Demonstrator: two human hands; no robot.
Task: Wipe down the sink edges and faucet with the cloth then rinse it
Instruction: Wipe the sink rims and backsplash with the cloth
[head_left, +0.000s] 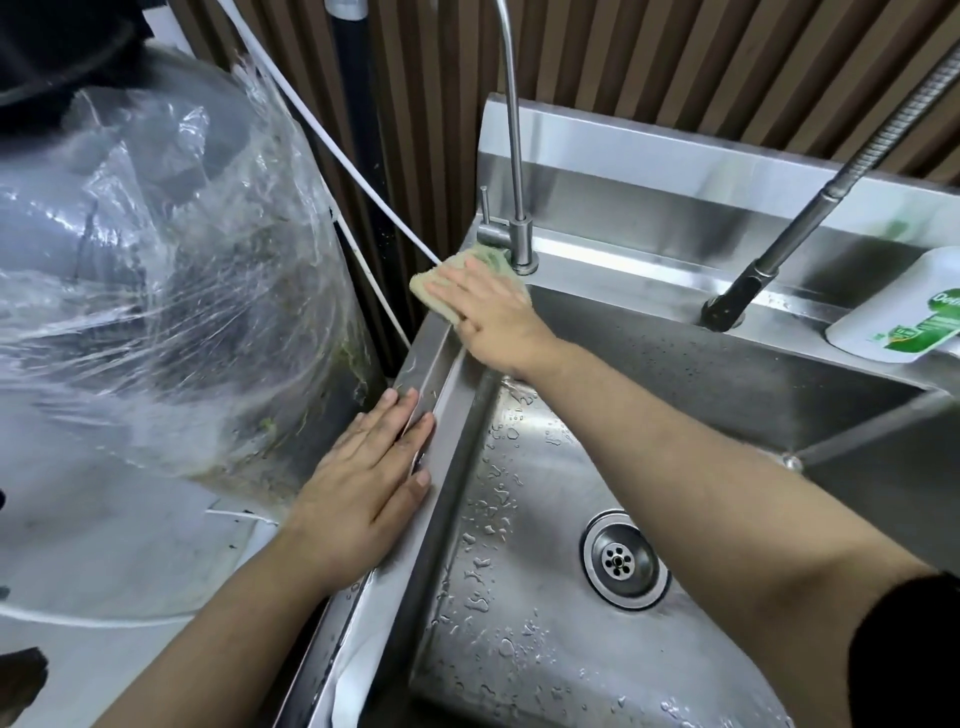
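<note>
A steel sink (457, 395) fills the lower right, its basin wet with droplets around the drain (623, 558). A thin gooseneck faucet (519, 228) rises from the back left corner of the rim. My right hand (493, 317) lies flat with straight fingers on a yellow-green cloth (436, 283), pressing it onto the rim's left back corner, right beside the faucet's base. My left hand (369, 478) rests flat and open on the sink's left edge, nearer to me, holding nothing.
A flexible spray faucet (727, 306) slants down at the back right. A white and green soap bottle (904, 317) lies on the back ledge. A large bin lined with clear plastic (156, 260) stands left of the sink, with white tubing (363, 176) behind.
</note>
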